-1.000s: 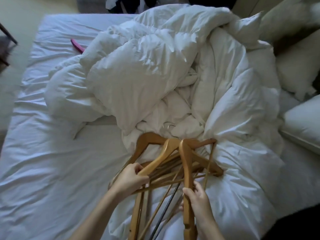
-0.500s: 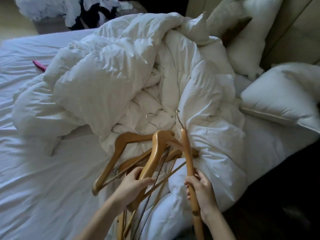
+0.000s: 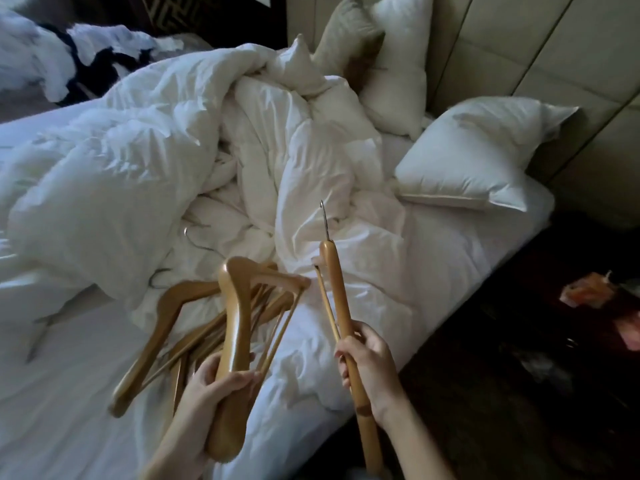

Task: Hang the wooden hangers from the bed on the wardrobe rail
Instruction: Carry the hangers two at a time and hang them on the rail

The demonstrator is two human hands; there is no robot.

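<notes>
Wooden hangers (image 3: 221, 327), bundle: overlapping, fanned over the bed (image 3: 450, 258) near its front edge, several arms resting on the sheet. Left hand (image 3: 211, 386) wrapped closed around the arm of the topmost one, lifted clear of the bed. Single hanger (image 3: 341, 306): edge-on and near upright, metal hook up, just right of the bundle; right hand (image 3: 367, 362) closed on its lower arm. Duvet (image 3: 145, 161): crumpled, behind the bundle. Pillows (image 3: 471, 157): beyond the duvet, at the headboard (image 3: 519, 46).
</notes>
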